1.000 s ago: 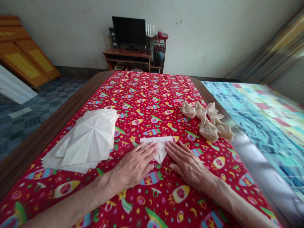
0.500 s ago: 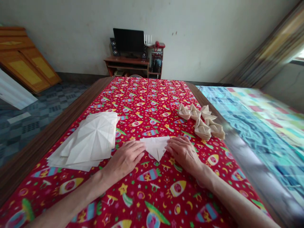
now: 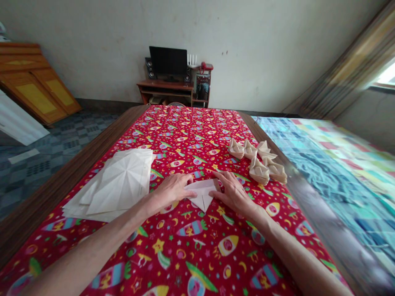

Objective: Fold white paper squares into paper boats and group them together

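Observation:
A folded white sheet of paper (image 3: 203, 196) lies on the red cloth, its point toward me and a crease down its middle. My left hand (image 3: 174, 189) holds the paper's left corner, thumb on top and fingers curled at the far edge. At the right corner, my right hand (image 3: 232, 190) has its thumb pressed on the paper while its fingers reach round the back edge. The upper edge looks slightly lifted between them. The fingertips behind the paper are partly hidden.
A stack of creased white sheets (image 3: 123, 181) lies left of my hands. Several folded paper pieces (image 3: 259, 170) stand in stacks to the right. The red patterned cloth (image 3: 191, 255) covers a brown table (image 3: 92, 150). A bed (image 3: 324, 160) adjoins its right side.
My thumbs have come over the front of the paper and my fingers have moved to its far edge, which now tilts up a little. Earlier both hands lay flat at its corners.

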Tool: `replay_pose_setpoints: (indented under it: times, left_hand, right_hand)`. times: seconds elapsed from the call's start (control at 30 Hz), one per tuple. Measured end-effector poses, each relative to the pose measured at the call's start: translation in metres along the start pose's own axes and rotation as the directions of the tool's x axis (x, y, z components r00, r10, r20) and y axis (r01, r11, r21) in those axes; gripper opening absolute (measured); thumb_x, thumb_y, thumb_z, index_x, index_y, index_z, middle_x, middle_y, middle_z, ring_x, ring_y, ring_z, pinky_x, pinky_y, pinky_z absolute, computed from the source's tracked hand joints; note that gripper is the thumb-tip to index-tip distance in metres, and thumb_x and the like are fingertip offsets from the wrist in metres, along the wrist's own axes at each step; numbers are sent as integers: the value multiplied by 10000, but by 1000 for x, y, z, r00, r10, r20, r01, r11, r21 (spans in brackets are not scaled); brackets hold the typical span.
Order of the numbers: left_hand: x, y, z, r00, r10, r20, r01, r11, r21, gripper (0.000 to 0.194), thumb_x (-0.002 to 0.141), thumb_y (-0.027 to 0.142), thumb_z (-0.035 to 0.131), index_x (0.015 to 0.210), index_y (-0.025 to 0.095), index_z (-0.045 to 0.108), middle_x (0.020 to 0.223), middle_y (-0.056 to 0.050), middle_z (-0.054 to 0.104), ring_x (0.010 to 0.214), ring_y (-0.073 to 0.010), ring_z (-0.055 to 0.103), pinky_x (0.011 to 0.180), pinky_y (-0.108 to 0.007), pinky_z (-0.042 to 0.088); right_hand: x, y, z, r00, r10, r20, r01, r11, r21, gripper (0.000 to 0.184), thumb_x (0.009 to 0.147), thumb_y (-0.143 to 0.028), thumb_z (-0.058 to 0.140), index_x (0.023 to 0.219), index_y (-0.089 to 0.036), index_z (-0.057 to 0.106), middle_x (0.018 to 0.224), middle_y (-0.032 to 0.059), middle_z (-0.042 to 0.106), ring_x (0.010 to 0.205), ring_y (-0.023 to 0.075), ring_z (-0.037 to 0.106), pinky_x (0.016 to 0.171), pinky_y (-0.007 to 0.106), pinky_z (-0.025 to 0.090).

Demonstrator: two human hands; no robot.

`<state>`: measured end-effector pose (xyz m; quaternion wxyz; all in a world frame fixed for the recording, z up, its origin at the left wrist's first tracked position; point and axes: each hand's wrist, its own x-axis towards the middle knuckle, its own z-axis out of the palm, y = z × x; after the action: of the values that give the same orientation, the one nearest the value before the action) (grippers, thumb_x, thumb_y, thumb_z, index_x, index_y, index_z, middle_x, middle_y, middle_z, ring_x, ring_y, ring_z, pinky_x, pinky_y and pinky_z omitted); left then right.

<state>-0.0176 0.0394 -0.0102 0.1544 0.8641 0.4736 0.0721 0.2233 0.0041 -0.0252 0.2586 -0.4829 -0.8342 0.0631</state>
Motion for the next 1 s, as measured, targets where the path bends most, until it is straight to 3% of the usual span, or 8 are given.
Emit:
replay_pose_setpoints:
  times: [0.17,0.27,0.33,0.4,0.5,0.6,0.8,1.0]
  left_hand:
    - [0,6,-5,999,45,16,-44,997,-70,173,691,295,712,684,184,580,761,18,596,714,-149,569,605,-225,375]
    - [-3,9,-4,999,32,-11,-33,995,-93,105,728,229,666,693,188,576,686,44,571,637,-123,547,571,-216,368]
    - [-4,11,-6,992,66,-108,-76,993,-93,83,747,172,639,709,187,567,695,39,570,656,-128,550,588,-222,381]
    - [-6,13,-10,952,144,-269,-163,985,-49,94,774,117,601,729,182,550,750,15,576,729,-146,555,650,-240,408]
    - [-8,15,-18,839,281,-466,-265,959,102,132,826,57,504,773,176,530,806,-17,568,820,-176,535,755,-287,429]
    - [-14,17,-20,786,381,-487,-289,922,255,151,854,51,457,805,177,525,817,-26,555,834,-195,510,806,-334,425]
    - [-30,13,1,896,348,-277,-281,925,255,140,865,67,469,825,181,539,844,-25,571,800,-195,518,725,-330,432]
    - [-42,2,13,929,285,-235,-286,958,30,167,842,73,549,943,203,579,957,-13,602,933,-182,545,826,-304,455]
  right_hand:
    - [6,7,3,999,-31,38,28,997,73,508,775,-309,699,1244,-226,523,986,69,594,895,225,540,779,370,465]
    - [10,6,1,996,-11,90,-6,983,186,313,782,-250,685,1083,-212,610,857,20,614,767,168,568,675,284,450]
    - [14,3,-4,999,-26,36,17,974,226,113,804,-225,658,913,-198,642,785,3,604,711,142,560,631,254,424]
    - [18,-3,-12,995,-73,-75,87,974,209,67,834,-228,625,778,-192,626,728,1,579,688,136,536,621,254,405]
    - [23,-14,-24,958,-185,-217,212,972,106,114,886,-216,552,790,-192,608,746,21,580,719,150,508,653,276,400]
    - [20,-21,-26,932,-283,-226,274,959,-72,151,920,-199,481,827,-191,600,805,45,591,756,166,485,673,297,391]
    - [2,-18,-4,949,-311,49,315,926,-207,200,939,-180,420,848,-195,598,854,56,598,773,180,474,682,314,394]
    - [-13,-15,-5,953,-288,91,298,945,-135,213,950,-182,404,1028,-202,601,969,86,612,927,202,519,764,340,447]
